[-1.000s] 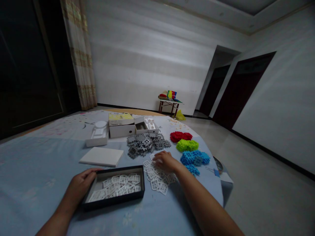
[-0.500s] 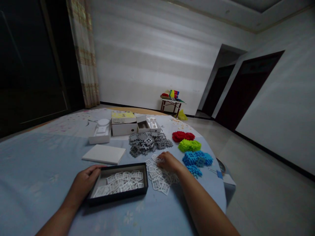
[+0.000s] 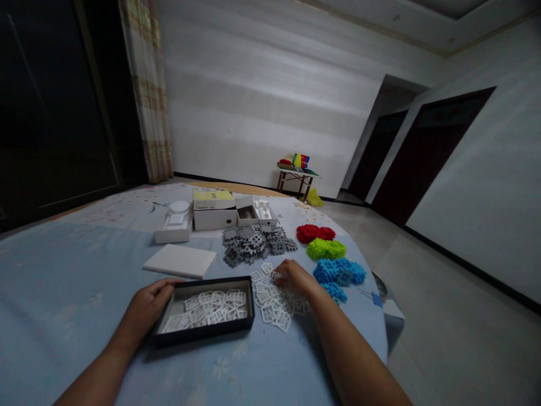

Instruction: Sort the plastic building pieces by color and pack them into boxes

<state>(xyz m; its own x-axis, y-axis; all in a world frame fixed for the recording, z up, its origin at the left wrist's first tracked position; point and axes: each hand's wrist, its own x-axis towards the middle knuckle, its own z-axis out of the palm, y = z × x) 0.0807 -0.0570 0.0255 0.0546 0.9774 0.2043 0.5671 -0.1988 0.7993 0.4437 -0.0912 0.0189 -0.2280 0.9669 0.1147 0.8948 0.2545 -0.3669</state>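
A black-rimmed box [image 3: 203, 332] with many white lattice pieces [image 3: 215, 304] inside lies on the blue cloth. My left hand [image 3: 154, 299] grips its left end, thumb along the rim. To the right of the box, more white lattice pieces [image 3: 270, 301] are spread in a loose pile. My right hand [image 3: 291, 276] rests over the upper right of that pile with its fingers bent down; whatever is between the fingertips is too small to make out. A heap of grey pieces [image 3: 253, 242] sits just beyond.
Red [image 3: 315, 233], lime green [image 3: 325, 248] and blue pieces [image 3: 338, 272] lie in piles at the right. A white lid [image 3: 181, 260] lies behind the box. Farther back stand an open white box [image 3: 173, 228] and a yellow-topped box [image 3: 214, 217].
My right hand has shifted very slightly to the right over the loose white pieces. The camera view has moved a little. My left hand remains on the box.
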